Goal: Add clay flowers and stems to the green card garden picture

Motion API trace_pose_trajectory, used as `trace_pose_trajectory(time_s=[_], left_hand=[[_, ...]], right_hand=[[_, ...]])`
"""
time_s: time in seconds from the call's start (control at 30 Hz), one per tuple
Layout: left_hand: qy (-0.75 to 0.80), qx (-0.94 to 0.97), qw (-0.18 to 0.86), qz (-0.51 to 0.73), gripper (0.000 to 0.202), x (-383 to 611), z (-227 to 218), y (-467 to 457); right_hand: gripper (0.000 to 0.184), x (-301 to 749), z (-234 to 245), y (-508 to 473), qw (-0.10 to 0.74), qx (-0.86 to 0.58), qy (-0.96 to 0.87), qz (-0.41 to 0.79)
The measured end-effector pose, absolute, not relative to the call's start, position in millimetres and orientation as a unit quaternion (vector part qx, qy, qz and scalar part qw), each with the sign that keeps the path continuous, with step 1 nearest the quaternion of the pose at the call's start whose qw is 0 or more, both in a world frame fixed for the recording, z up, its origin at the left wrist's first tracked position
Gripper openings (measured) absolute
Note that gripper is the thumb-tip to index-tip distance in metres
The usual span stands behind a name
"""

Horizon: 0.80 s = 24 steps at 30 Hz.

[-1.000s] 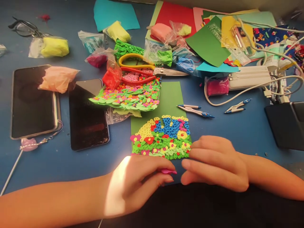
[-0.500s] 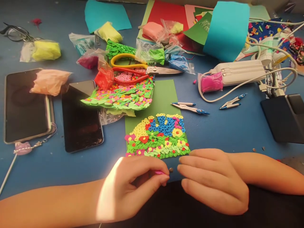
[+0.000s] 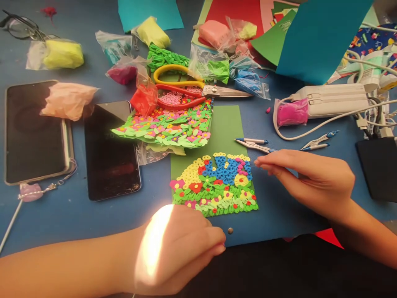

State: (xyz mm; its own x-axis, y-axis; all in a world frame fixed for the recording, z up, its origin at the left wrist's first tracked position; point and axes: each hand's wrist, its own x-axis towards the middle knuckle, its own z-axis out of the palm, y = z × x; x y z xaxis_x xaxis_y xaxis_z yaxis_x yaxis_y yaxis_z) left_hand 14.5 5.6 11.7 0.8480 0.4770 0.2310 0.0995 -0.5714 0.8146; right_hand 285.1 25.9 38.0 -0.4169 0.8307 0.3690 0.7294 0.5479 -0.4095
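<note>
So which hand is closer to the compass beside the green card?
Right. The right hand reaches right beside the compass; the left hand is farther off, past the clay picture.

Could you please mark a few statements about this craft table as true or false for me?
1. The left hand is curled near the table's front edge. True.
2. The right hand is beside the clay picture's right edge. True.
3. The right hand holds the scissors. False: the scissors lie beyond the clay picture, untouched.
4. Two phones lie right of the clay picture. False: the phones lie left of it, screens dark.
</note>
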Motion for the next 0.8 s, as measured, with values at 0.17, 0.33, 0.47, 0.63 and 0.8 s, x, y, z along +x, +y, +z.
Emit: trace_pose_trajectory(time_s=[0.17, 0.33, 0.47, 0.63, 0.8], left_hand=[[0.136, 0.868, 0.406, 0.25, 0.015, 14, 9, 7], [0.142, 0.866, 0.4, 0.264, 0.013, 16, 9, 10], [0.14, 0.87, 0.403, 0.246, 0.008, 14, 11, 12], [0.146, 0.87, 0.4, 0.247, 0.009, 13, 13, 13], [0.139, 0.873, 0.408, 0.23, 0.016, 14, 11, 13]], right_hand=[[0.008, 283, 36, 30, 0.265, -0.476, -0.829, 0.127], [0.019, 280, 31, 32, 0.253, -0.415, -0.863, 0.137], [0.025, 277, 27, 32, 0.247, -0.408, -0.864, 0.163], [0.024, 274, 22, 36, 0.256, -0.393, -0.867, 0.166], [0.021, 274, 20, 38, 0.256, -0.391, -0.87, 0.156]])
